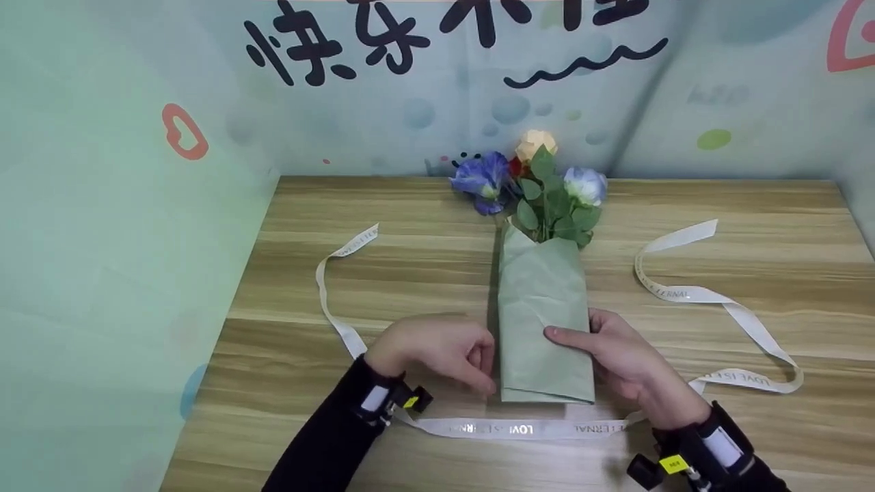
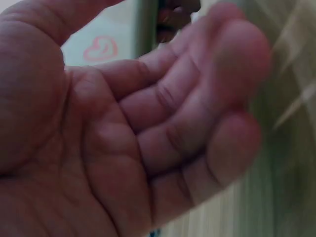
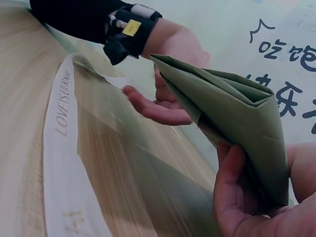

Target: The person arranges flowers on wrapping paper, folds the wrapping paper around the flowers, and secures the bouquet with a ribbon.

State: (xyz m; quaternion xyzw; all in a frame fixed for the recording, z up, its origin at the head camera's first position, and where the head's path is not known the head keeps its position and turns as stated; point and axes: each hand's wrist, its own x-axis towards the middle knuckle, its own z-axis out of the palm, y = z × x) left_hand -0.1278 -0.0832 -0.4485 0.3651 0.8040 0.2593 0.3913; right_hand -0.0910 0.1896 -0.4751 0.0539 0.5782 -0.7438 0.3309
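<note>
With our right hand (image 1: 621,359) holding the bouquet (image 1: 541,280) and left hand (image 1: 446,347) loosely curled, empty, we judge wrapping done; tying next needs the ribbon (image 1: 502,428).

Looks like a makeshift recording booth, in what building impossible to tell: walled behind and at the left with pale green printed backdrop (image 1: 102,273), lettered with black characters (image 1: 314,51), furnished with wood-grain counter (image 1: 424,273) and wrist-strapped cameras (image 1: 644,473).

Head view soft-lit, mostly sharp; thin shadow down left side of green wrap (image 1: 545,314); pale sheen on front of tabletop (image 1: 424,273); left wrist view dim, left hand (image 2: 143,123) soft, tabletop behind smeared; right wrist view brighter, wrap folds distinct.
</note>
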